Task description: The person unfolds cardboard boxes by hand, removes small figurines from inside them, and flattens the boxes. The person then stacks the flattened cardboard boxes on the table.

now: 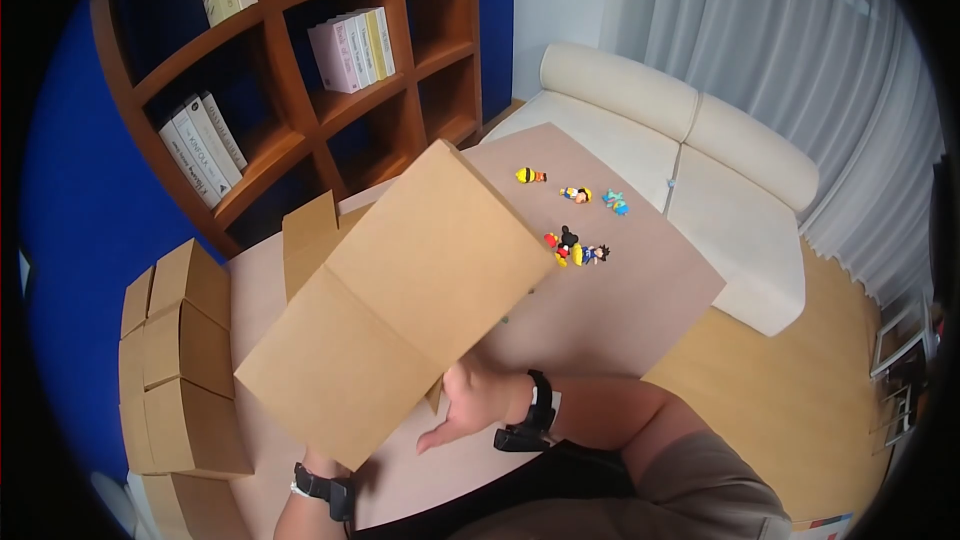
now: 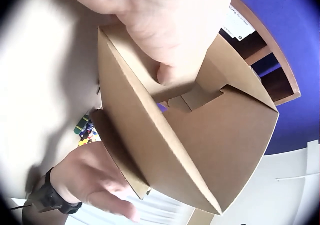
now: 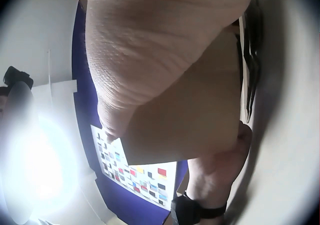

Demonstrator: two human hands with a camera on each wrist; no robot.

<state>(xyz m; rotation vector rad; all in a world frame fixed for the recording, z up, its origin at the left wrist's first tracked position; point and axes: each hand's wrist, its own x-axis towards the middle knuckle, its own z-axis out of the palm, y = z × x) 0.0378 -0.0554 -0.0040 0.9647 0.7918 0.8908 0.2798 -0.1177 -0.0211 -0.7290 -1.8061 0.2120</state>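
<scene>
A brown cardboard box [image 1: 440, 240] with a raised flap [image 1: 330, 370] is held tilted over the table, covering most of my left hand [image 1: 322, 462] in the head view. In the left wrist view that left hand [image 2: 165, 20] grips a cardboard panel, its thumb hooked over the edge into the box's opening [image 2: 200, 100]. My right hand [image 1: 478, 405] is at the box's near right side, palm against the cardboard and thumb stretched away from it. Its other fingers are hidden behind the box. Both wrists carry black straps with cameras.
Several small toy figures [image 1: 576, 195] lie on the pinkish table [image 1: 640, 290] beyond the box. Stacked cardboard boxes [image 1: 190, 420] line the left edge, and another box [image 1: 308, 235] stands behind the held one. A wooden bookshelf [image 1: 290, 90] and a cream sofa [image 1: 740, 200] stand behind.
</scene>
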